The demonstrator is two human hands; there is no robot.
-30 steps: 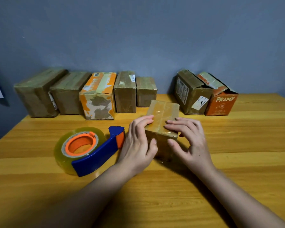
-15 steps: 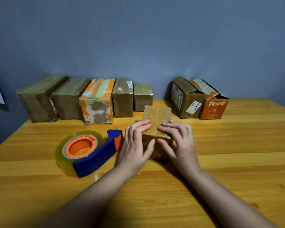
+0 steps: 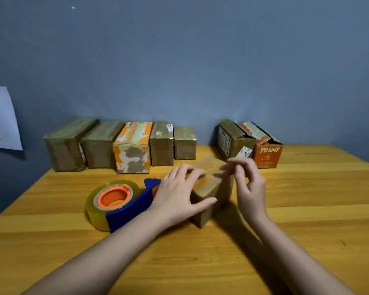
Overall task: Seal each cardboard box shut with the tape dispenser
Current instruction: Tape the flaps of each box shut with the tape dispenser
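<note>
Cardboard box (image 3: 211,188) sits mid-frame on the table (image 3: 307,209), steadied by the left hand (image 3: 177,192) with fingers spread over its top, likely smoothing tape, while the right hand (image 3: 250,184) hovers, fingers loosely curled and blurred, and the tape dispenser (image 3: 119,203) waits left.

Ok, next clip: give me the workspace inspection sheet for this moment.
Surface: wooden table, boxes standing on it.
Job's things: small taped box at centre; tape dispenser lying just left of it, unheld.
Clutter: five taped boxes in a row by the wall; two boxes at right with flaps up.
Hands: left hand rests on the small box, thumb on its near face; right hand is blurred, fingers above the box top, contact unclear.
Cables: nothing seen.
Surroundings: blue-grey wall; paper sheet on it at left.
</note>
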